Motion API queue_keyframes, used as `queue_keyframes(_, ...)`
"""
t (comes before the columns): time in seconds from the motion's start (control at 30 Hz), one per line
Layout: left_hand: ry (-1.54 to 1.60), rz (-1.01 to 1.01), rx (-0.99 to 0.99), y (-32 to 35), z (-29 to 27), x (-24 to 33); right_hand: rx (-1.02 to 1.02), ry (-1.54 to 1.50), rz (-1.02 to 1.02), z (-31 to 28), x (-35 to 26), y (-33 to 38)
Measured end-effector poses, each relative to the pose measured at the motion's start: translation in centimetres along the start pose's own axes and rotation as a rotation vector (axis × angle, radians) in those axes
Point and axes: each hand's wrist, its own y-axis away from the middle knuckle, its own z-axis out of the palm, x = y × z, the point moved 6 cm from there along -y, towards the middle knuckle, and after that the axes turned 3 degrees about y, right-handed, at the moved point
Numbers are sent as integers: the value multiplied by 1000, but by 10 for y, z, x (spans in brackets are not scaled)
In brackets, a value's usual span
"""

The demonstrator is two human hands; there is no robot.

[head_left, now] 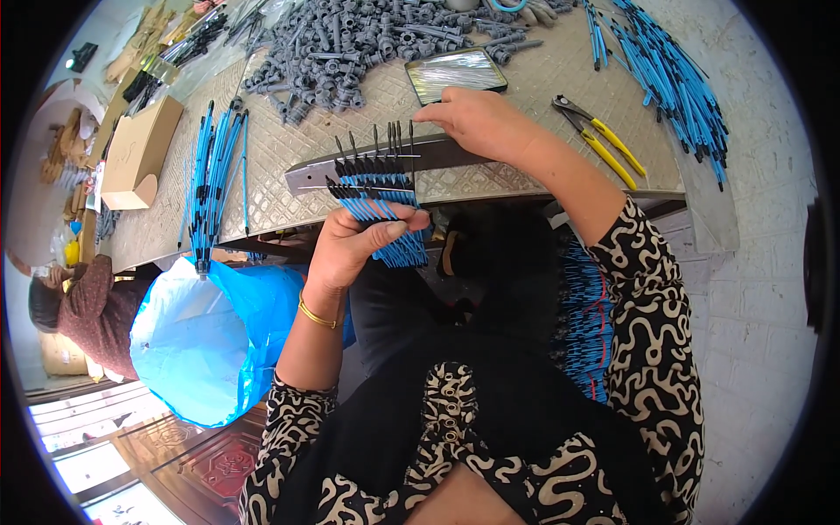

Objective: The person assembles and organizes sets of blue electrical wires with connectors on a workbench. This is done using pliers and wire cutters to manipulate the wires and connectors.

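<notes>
My left hand (354,241) is closed around a bundle of thin blue rods with black ends (394,249), lifted in front of the table edge. Their black ends fan out upward, several standing higher than the others, and thin metal wires lie across them. A dark metal bar (306,178) lies behind the bundle along the edge. Above the bundle's right side, my right hand (477,121) has its fingertips pinched at a tall black rod end; what they hold is too small to make out. Beyond that hand sits a shallow tin (455,77) of thin metal wires.
Grey plastic parts (350,44) are heaped at the back. Yellow-handled pliers (604,140) lie at the right, near more blue rods (674,83). At left are a cardboard box (140,157), another rod bundle (210,166) and a blue plastic bag (254,302). Another person (96,306) sits beyond.
</notes>
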Motion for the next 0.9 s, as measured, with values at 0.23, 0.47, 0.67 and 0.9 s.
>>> queue_keyframes(0.23,-32,4,-5,0,0,1,-6,-1,16,-2,1,2)
queue_keyframes(0.47,-37,1,-7,0,1,1,-33,-28,9,1,-5,-3)
queue_keyframes(0.67,-49,-5,-20,0,0,2,-42,-23,13,8,-10,-11)
queue_keyframes(0.9,-54,-51,-31,3,-6,4,-10,-77,-25,13,-16,-22)
